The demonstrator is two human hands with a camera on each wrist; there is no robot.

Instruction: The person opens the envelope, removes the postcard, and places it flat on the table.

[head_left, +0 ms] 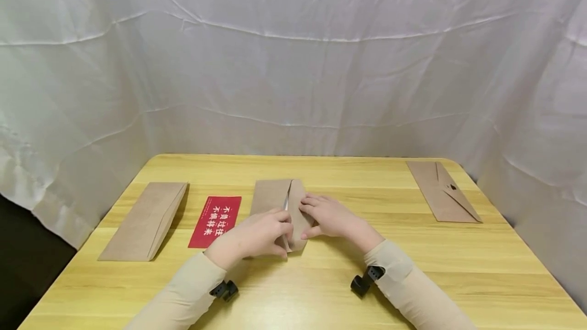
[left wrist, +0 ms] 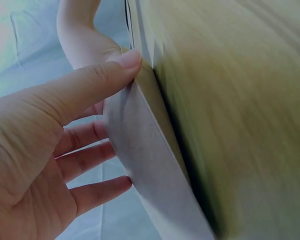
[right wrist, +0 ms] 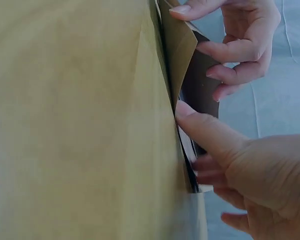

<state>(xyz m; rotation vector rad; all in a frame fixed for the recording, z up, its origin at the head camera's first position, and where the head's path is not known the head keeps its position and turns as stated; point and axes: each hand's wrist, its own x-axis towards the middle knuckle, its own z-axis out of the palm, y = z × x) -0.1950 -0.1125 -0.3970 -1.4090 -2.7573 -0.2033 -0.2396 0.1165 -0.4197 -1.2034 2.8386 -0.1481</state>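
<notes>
A brown paper envelope point(head_left: 270, 195) lies mid-table with its flap point(head_left: 298, 228) on the right, and a gap shows between flap and body. My left hand point(head_left: 261, 230) covers the body's near part, thumb and fingers pinching the paper near the gap. On the flap, my right hand point(head_left: 332, 218) holds the right edge, its thumb near the close corner. In the left wrist view the left thumb point(left wrist: 127, 60) is at the paper's edge, with fingers against its face. The right wrist view shows the right thumb point(right wrist: 187, 110) on the edge, fingers partly behind it.
A red card point(head_left: 217, 218) with white characters lies just left of the envelope, partly behind the left forearm. Farther left is another brown envelope point(head_left: 142, 223). A third envelope point(head_left: 442, 192) with a dark mark lies at the far right. White cloth point(head_left: 321, 80) hangs behind the table.
</notes>
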